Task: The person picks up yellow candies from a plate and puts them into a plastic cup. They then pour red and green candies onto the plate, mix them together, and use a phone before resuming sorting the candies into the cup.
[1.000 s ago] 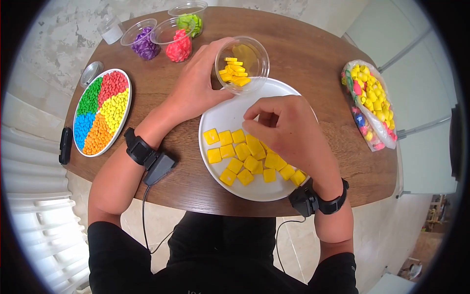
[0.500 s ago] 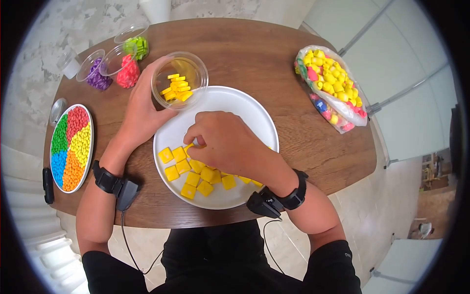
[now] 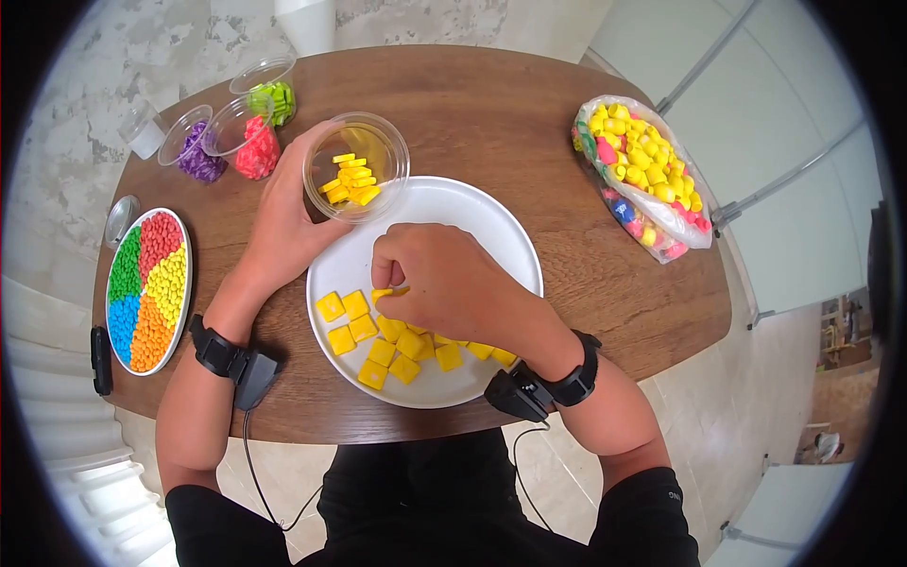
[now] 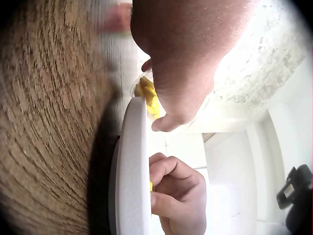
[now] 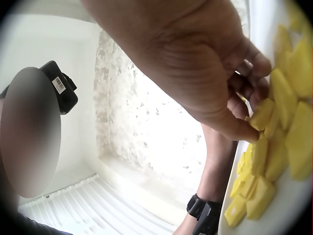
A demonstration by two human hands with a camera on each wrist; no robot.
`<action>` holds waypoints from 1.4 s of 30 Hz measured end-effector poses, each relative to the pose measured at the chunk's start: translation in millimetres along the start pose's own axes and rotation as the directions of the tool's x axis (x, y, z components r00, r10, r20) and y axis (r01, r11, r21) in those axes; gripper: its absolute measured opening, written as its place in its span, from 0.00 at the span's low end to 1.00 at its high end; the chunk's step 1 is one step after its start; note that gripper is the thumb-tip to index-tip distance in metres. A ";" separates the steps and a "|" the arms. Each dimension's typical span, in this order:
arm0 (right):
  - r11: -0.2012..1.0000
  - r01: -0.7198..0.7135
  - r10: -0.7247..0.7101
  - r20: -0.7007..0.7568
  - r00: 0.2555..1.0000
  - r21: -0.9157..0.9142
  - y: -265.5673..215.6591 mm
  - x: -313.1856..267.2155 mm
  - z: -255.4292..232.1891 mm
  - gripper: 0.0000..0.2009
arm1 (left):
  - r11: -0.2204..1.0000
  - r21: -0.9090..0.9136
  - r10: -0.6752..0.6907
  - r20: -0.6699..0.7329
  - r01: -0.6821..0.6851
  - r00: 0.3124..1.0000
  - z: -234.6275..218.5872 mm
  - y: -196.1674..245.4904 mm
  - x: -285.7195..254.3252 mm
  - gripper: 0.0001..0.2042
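Note:
My left hand (image 3: 283, 213) grips a clear plastic cup (image 3: 357, 213) by its side, tilted so its mouth faces up toward me. Several flat yellow pieces lie in the cup, also seen past the left hand (image 4: 178, 83) in the left wrist view. Below the cup is a round white plate (image 3: 472, 213) with many yellow square pieces (image 3: 372, 375) spread over its near half. Over these, my right hand (image 3: 449, 283) pinches one yellow square piece (image 5: 262, 113) between thumb and fingers. The right forearm hides part of the plate and some squares.
Back left stand clear cups of purple (image 3: 201, 163), pink (image 3: 257, 156) and green pieces (image 3: 274, 102). An oval-looking white plate (image 3: 189, 274) of small candies sorted by colour sits at the left. At the right is an open plastic bag (image 3: 647, 175) of yellow and pink pieces.
My right hand has come down and left from near the cup to the squares and now pinches one. The left hand keeps hold of the cup. The head view has shifted.

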State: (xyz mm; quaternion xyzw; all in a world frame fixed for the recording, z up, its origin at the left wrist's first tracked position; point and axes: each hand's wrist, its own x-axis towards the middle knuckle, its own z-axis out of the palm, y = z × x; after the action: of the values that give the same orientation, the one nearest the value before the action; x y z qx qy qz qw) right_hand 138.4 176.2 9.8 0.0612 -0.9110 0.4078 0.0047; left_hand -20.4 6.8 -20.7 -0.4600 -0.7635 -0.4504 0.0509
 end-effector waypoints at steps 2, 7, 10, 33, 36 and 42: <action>1.000 0.004 -0.004 -0.019 1.000 0.010 -1.9 0.7 0.8 0.05 | 1.000 -0.001 -0.004 0.003 0.004 1.000 -0.6 0.4 0.7 0.43; 0.993 0.025 -0.015 -0.090 0.996 0.112 -7.9 2.6 -2.9 0.05 | 1.000 0.028 0.013 0.003 -0.013 1.000 0.3 -2.1 0.3 0.43; 0.993 0.064 -0.043 -0.210 0.977 0.095 -6.3 3.1 -5.4 0.06 | 0.999 -0.005 0.047 -0.027 -0.047 0.999 2.9 -5.4 0.6 0.42; 0.977 0.190 -0.125 -0.454 0.882 0.100 -6.9 7.5 -6.7 0.11 | 0.999 -0.010 0.039 -0.019 -0.039 0.999 1.2 1.6 1.3 0.43; 0.962 0.270 -0.209 -0.517 0.830 0.045 -10.3 7.4 -3.9 0.12 | 0.998 -0.035 0.049 -0.023 -0.049 0.999 2.6 -2.5 1.2 0.43; 1.000 0.011 -0.008 -0.237 0.972 0.015 -13.4 -1.2 -14.4 0.10 | 0.998 -0.040 0.039 -0.018 -0.040 0.999 2.5 -2.2 1.2 0.43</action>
State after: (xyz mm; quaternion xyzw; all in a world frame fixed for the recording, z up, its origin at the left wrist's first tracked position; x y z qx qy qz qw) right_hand 140.6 178.2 29.3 0.0166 -0.9004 0.4194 0.1147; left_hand -21.8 9.1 -23.0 -0.4721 -0.7445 -0.4686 0.0570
